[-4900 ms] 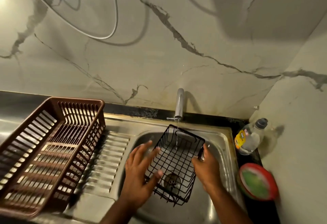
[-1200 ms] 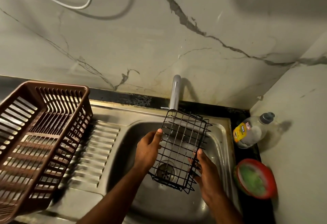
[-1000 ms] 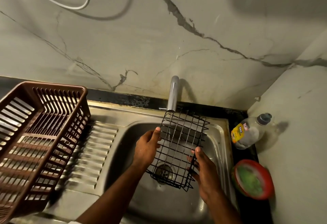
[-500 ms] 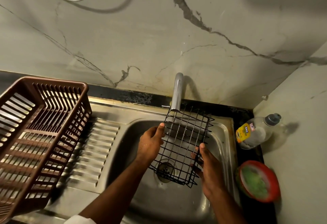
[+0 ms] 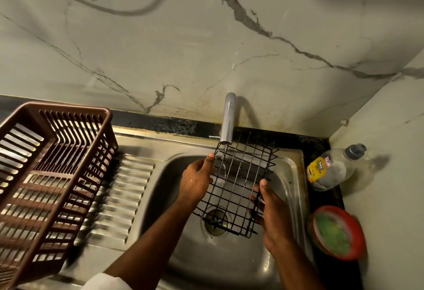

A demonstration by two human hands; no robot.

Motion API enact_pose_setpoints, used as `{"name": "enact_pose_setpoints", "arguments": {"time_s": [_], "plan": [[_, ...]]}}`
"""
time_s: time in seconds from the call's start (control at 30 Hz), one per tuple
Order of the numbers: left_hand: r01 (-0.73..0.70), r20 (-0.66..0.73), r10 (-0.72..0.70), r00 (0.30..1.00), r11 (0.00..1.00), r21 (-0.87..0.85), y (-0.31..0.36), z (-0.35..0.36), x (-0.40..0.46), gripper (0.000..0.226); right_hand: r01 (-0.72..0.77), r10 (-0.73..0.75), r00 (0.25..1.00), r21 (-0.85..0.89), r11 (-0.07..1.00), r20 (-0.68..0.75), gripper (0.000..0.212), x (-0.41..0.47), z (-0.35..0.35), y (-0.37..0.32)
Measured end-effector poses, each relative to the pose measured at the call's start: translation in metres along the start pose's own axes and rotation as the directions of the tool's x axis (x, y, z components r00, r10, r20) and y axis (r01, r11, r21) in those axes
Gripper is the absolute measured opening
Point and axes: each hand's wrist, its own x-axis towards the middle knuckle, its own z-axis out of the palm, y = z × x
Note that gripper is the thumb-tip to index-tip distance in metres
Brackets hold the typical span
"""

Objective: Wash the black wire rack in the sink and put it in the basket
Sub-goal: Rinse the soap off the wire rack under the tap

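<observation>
Rinsing under tap: black wire rack held tilted over sink drain. Left hand grips its 9 o'clock edge, right hand pinches the 4 o'clock edge. Judged light, stiff, wet-slippery; hold by rim wires. Basket at 9 o'clock

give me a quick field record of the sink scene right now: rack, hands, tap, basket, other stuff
rack: black wire rack, tilted, held over the sink
left hand: grips the rack's left edge
right hand: grips its right edge
tap: running, thin stream onto the rack
basket: brown, left of the sink
other: dish soap bottle, red tub at right
</observation>
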Motion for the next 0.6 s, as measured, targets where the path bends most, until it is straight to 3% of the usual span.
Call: {"name": "enact_pose_setpoints", "arguments": {"time_s": [0.33, 0.47, 0.6], "plan": [[0.025, -0.021, -0.026, 0.999, 0.999, -0.043, -0.010, -0.010, -0.012, 0.067, 0.069, -0.067, 0.997, -0.086, 0.994, 0.036, 0.073, -0.008, 0.003, -0.004], [0.018, -0.031, -0.021, 0.999, 0.996, -0.086, -0.016, -0.012, -0.033, 0.058, 0.095, -0.087, 0.994, -0.112, 0.989, 0.071, 0.078, -0.017, -0.001, 0.000], [0.042, 0.126, -0.023, 0.992, 0.987, -0.153, -0.017, -0.015, -0.044, 0.036, 0.152, -0.140, 0.987, -0.161, 0.975, 0.084, 0.074, -0.021, 0.000, 0.000]]}}
